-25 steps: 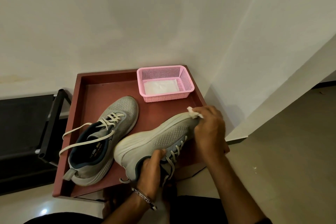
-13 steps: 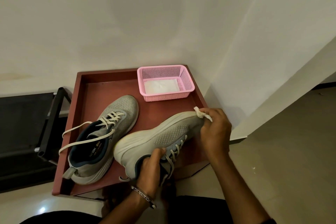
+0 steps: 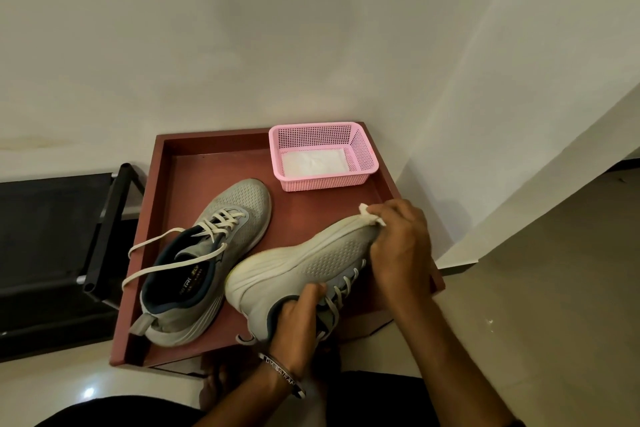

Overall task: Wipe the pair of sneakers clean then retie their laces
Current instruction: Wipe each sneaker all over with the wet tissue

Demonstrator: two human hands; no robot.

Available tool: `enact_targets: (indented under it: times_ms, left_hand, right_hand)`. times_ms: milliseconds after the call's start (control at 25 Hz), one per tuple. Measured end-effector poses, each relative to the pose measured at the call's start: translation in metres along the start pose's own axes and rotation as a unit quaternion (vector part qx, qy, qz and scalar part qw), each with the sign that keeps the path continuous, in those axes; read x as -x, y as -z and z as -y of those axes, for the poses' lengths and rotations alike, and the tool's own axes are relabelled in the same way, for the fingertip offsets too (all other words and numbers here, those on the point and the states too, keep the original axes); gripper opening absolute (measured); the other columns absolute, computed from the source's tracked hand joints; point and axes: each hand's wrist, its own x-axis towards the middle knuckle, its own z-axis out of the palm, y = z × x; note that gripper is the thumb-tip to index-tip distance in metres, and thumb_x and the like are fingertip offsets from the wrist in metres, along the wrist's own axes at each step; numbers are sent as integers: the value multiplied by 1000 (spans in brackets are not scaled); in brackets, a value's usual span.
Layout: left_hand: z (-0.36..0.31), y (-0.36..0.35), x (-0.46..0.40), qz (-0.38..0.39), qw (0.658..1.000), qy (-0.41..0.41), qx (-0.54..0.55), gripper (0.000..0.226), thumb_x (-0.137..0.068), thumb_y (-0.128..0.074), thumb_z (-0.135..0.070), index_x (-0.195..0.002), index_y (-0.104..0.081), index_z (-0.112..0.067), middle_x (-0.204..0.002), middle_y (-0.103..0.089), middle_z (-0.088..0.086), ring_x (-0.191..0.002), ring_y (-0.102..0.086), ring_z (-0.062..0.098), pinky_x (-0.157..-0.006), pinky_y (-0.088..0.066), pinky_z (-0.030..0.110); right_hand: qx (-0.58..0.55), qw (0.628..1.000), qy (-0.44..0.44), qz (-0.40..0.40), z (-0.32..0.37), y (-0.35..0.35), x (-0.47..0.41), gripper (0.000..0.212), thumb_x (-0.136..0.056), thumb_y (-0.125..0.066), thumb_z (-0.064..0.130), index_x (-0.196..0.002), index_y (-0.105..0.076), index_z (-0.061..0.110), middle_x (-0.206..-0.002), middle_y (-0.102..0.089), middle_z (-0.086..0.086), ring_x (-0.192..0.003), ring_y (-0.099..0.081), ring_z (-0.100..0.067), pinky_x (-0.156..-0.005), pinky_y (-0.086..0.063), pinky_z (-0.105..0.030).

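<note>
Tilted grey mesh sneaker (image 3: 304, 263) held over the red-brown tray (image 3: 194, 184), toe being wiped.

Its toe tip is hidden under the right hand (image 3: 398, 246), which clutches a small white wipe (image 3: 370, 218) there, mostly covered. The pale sole faces left, laces loose. The left hand (image 3: 298, 315) grips the collar, fingers inside, out of sight. The second grey sneaker (image 3: 207, 260) lies flat alongside, unlaced.

The held sneaker (image 3: 304, 263) has a grey woven mesh upper with punched holes and a smooth, matt off-white rubbery sole; its laces (image 3: 341, 291) are flat cloth. The far-left sneaker (image 3: 207, 253) has the same knit mesh, slightly dull. The wipe (image 3: 369, 218) looks like crumpled white tissue or cloth. The basket (image 3: 323, 156) is glossy pink perforated plastic. The tray (image 3: 194, 163) is matt reddish-brown, smooth. The floor (image 3: 554, 288) is glossy tile.
</note>
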Motion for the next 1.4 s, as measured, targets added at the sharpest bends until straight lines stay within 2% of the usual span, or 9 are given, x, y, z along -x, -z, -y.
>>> enact_targets:
  times_ms: [240, 400, 560, 680, 800, 960, 1120, 1240, 1400]
  left_hand:
    - [4, 5, -3, 22, 995, -63, -73, 24, -97, -53, -19, -79, -68, -13, -70, -70, -3, -78, -67, 18, -68, -52, 21]
    - [-4, -2, 5, 34, 997, -37, -55, 40, -92, -56, -27, -55, -50, -12, -49, -46, 0, -49, -43, 12, -53, -37, 26]
    - [-4, -7, 9, 61, 984, -118, -120, 39, -84, -54, -36, -49, -57, -19, -47, -51, -17, -53, -46, -4, -59, -39, 11]
    - [-1, -6, 6, 66, 974, -146, -159, 32, -80, -52, -45, -53, -63, -30, -55, -57, -19, -62, -51, -1, -66, -42, 14]
    - [6, 1, 2, 86, 955, -179, -219, 42, -81, -41, -54, -81, -70, -23, -76, -65, -9, -87, -62, 17, -87, -46, 23]
    - [13, 11, 0, 106, 934, -186, -287, 68, -93, -24, -62, -131, -59, -17, -122, -62, -5, -129, -49, 11, -107, -32, 11]
    - [13, 7, -9, 81, 936, -225, -257, 49, -90, -44, -57, -124, -64, -29, -127, -64, -14, -129, -50, 1, -115, -35, 34]
    - [13, 8, -9, 71, 939, -238, -237, 37, -89, -45, -48, -122, -59, -38, -127, -59, -22, -127, -48, -6, -116, -33, 31]
    - [11, 13, -8, 47, 911, -286, -295, 31, -92, -49, -48, -118, -64, -41, -124, -62, -25, -125, -50, -7, -113, -37, 28]
  right_hand:
    - [-9, 972, 185, 142, 29, -11, 26, 41, -67, -68, -16, -99, -75, 9, -96, -67, -2, -91, -59, -17, -74, -53, -26]
    - [-13, 995, 70, 74, 7, 1, 6, 35, -76, -68, -9, -101, -75, 12, -100, -66, -1, -89, -55, -13, -67, -49, -18]
    - [-17, 1000, 12, 21, -4, 8, 1, 33, -77, -68, -12, -98, -77, 12, -97, -66, -1, -86, -54, -13, -64, -44, -13]
    - [-54, 990, 95, 89, 17, 0, 19, 40, -74, -65, -16, -97, -77, 14, -95, -67, 1, -86, -59, -13, -72, -55, -25]
    - [-90, 974, 140, 152, 18, 2, 22, 44, -71, -62, -20, -94, -78, 15, -92, -66, 6, -86, -59, -11, -72, -51, -17]
    - [-67, 997, 22, 40, -20, 14, -4, 41, -75, -62, -18, -86, -77, 18, -90, -65, 8, -84, -63, -16, -68, -45, -12]
    - [-128, 988, 62, 62, 9, 4, 14, 41, -73, -59, -18, -85, -77, 16, -92, -70, 4, -86, -65, -14, -75, -51, -19]
    - [-161, 966, 170, 109, 26, 0, 28, 35, -73, -59, -13, -85, -78, 13, -89, -70, 4, -85, -61, -7, -78, -50, -17]
    - [-96, 993, 37, 51, -9, 5, 1, 35, -76, -64, -15, -90, -78, 13, -94, -71, -1, -85, -66, -20, -70, -52, -20]
